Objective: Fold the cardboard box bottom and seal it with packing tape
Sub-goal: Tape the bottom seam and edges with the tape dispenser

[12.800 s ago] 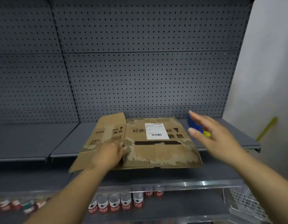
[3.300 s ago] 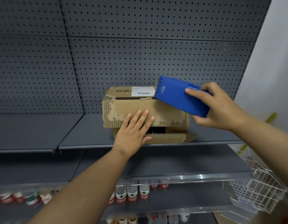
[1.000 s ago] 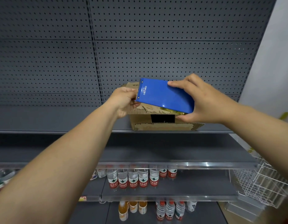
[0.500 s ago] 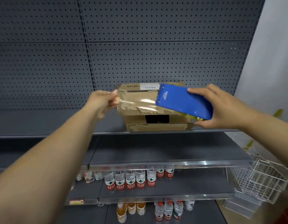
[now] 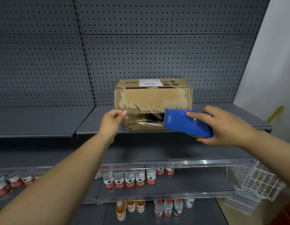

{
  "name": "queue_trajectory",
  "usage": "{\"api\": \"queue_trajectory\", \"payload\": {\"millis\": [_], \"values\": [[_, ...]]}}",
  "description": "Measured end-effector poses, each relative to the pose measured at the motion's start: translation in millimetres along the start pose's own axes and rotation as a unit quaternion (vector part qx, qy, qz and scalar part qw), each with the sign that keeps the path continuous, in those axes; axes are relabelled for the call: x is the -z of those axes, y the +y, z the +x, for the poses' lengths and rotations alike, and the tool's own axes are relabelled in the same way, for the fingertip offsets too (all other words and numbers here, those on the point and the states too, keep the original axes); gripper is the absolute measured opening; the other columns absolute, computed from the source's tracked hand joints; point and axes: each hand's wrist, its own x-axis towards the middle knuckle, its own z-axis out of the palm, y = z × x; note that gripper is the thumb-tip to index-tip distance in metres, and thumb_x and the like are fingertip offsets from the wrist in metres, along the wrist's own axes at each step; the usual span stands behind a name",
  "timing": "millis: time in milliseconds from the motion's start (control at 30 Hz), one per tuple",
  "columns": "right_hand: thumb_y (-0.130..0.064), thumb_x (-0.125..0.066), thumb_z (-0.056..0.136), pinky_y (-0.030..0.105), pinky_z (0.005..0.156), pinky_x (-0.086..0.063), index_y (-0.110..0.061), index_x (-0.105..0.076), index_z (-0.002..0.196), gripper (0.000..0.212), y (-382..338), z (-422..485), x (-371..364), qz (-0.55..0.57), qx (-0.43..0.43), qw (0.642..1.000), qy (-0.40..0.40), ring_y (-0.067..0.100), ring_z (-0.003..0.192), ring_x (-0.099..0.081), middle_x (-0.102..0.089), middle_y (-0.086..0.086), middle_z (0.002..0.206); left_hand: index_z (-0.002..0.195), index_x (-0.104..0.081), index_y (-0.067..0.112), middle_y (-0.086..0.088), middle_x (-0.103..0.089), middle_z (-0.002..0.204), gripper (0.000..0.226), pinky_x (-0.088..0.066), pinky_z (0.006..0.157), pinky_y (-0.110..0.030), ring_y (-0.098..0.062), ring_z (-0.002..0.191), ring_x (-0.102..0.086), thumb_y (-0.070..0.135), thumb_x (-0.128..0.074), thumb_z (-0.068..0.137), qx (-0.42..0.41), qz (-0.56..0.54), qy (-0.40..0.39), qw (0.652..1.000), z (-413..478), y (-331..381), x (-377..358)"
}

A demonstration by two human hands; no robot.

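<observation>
A worn brown cardboard box [image 5: 153, 96] stands on the grey shelf [image 5: 98, 120], its folded flaps facing me with a dark gap between them. My right hand [image 5: 222, 126] grips a blue tape dispenser [image 5: 187, 122] in front of the box's lower right. A strip of clear packing tape [image 5: 144, 121] stretches from the dispenser leftward across the lower flap. My left hand [image 5: 112, 120] pinches the free end of that tape at the box's lower left corner.
A grey pegboard wall [image 5: 141, 46] backs the shelves. Water bottles [image 5: 129, 180] and orange drink bottles [image 5: 130, 207] fill the lower shelves. A white wire basket [image 5: 256, 180] hangs at the lower right. A white wall [image 5: 274, 62] stands to the right.
Both hands have dropped lower with the stretched tape, from the box's upper flap to its lower flap. The dispenser has moved right and down, lengthening the strip.
</observation>
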Motion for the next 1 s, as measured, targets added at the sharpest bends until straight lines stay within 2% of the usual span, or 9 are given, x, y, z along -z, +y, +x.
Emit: {"api": "queue_trajectory", "payload": {"millis": [200, 400, 600, 633, 700, 767, 833, 900, 1000], "values": [[-0.041, -0.084, 0.048, 0.028, 0.056, -0.046, -0.018, -0.048, 0.125, 0.089, 0.3, 6.8, -20.9, -0.05, 0.009, 0.999, 0.003, 0.027, 0.065, -0.056, -0.054, 0.009, 0.082, 0.076, -0.057, 0.019, 0.002, -0.065, 0.085, 0.019, -0.041, 0.063, -0.02, -0.009, 0.071, -0.055, 0.025, -0.052, 0.093, 0.004, -0.019, 0.0, 1.0, 5.5, -15.7, -9.6], [-0.038, -0.084, 0.051, 0.033, 0.059, -0.049, -0.017, -0.046, 0.128, 0.088, 9.3, 19.5, -37.9, -0.074, 0.001, 0.997, 0.021, 0.029, 0.066, -0.055, -0.055, 0.012, 0.084, 0.079, -0.055, 0.02, 0.004, -0.062, 0.086, 0.018, -0.045, 0.089, -0.037, -0.014, 0.083, -0.056, 0.023, -0.049, 0.095, 0.055, -0.136, 0.022, 0.989, 13.7, -21.5, -21.9], [-0.032, -0.084, 0.052, 0.037, 0.061, -0.049, -0.017, -0.043, 0.129, 0.088, 17.4, 35.7, -47.8, -0.067, -0.01, 0.997, 0.034, 0.032, 0.068, -0.055, -0.055, 0.015, 0.086, 0.082, -0.06, 0.024, 0.006, -0.064, 0.085, 0.014, -0.047, 0.087, -0.032, -0.017, 0.091, -0.058, 0.029, -0.052, 0.094, -0.006, -0.086, 0.114, 0.99, 22.0, -22.7, -37.6], [-0.032, -0.084, 0.052, 0.037, 0.062, -0.05, -0.017, -0.043, 0.129, 0.088, 18.5, 36.9, -49.6, -0.067, -0.011, 0.997, 0.035, 0.032, 0.069, -0.056, -0.055, 0.015, 0.087, 0.082, -0.059, 0.029, 0.007, -0.064, 0.085, 0.014, -0.045, 0.095, -0.037, -0.017, 0.093, -0.059, 0.034, -0.052, 0.093, -0.003, -0.048, 0.145, 0.988, 22.4, -24.4, -41.2], [-0.031, -0.084, 0.052, 0.037, 0.062, -0.05, -0.017, -0.043, 0.129, 0.088, 20.5, 38.7, -52.3, -0.063, -0.015, 0.997, 0.037, 0.033, 0.07, -0.056, -0.056, 0.015, 0.088, 0.084, -0.059, 0.033, 0.009, -0.062, 0.092, 0.013, -0.018, 0.115, -0.047, -0.017, 0.111, -0.053, 0.041, -0.052, 0.091, 0.022, 0.058, 0.198, 0.978, 18.7, -21.8, -48.6], [-0.031, -0.084, 0.052, 0.037, 0.062, -0.05, -0.017, -0.044, 0.129, 0.087, 23.0, 39.8, -53.9, -0.06, -0.017, 0.997, 0.04, 0.033, 0.07, -0.057, -0.056, 0.015, 0.089, 0.094, -0.063, 0.026, 0.008, -0.058, 0.106, 0.017, 0.009, 0.114, -0.042, -0.014, 0.132, -0.037, 0.037, -0.051, 0.092, 0.025, 0.102, 0.21, 0.972, 15.2, -20.5, -52.7], [-0.031, -0.083, 0.053, 0.038, 0.062, -0.05, -0.018, -0.043, 0.129, 0.087, 25.4, 40.4, -55.9, -0.057, -0.016, 0.997, 0.043, 0.034, 0.071, -0.057, -0.056, 0.016, 0.089, 0.095, -0.064, 0.022, 0.002, -0.057, 0.125, 0.018, 0.016, 0.111, -0.037, -0.011, 0.141, -0.025, 0.033, -0.05, 0.094, -0.004, 0.084, 0.192, 0.978, 18.4, -22.8, -52.7], [-0.031, -0.083, 0.054, 0.039, 0.063, -0.05, -0.019, -0.041, 0.129, 0.087, 28.9, 40.7, -58.3, -0.049, -0.013, 0.998, 0.043, 0.035, 0.072, -0.057, -0.056, 0.017, 0.09, 0.087, -0.062, 0.027, -0.006, -0.053, 0.136, 0.014, 0.01, 0.116, -0.035, -0.014, 0.143, -0.022, 0.032, -0.05, 0.093, -0.022, 0.023, 0.164, 0.986, 26.9, -30.3, -50.5], [-0.03, -0.083, 0.055, 0.038, 0.063, -0.05, -0.02, -0.041, 0.13, 0.087, 34.5, 40.8, -60.1, -0.042, -0.008, 0.998, 0.041, 0.035, 0.072, -0.056, -0.056, 0.017, 0.09, 0.082, -0.061, 0.033, -0.011, -0.05, 0.139, 0.014, -0.024, 0.115, -0.034, -0.02, 0.141, -0.029, 0.035, -0.051, 0.092, -0.02, -0.03, 0.146, 0.989, 32.6, -37.0, -49.4]]}}
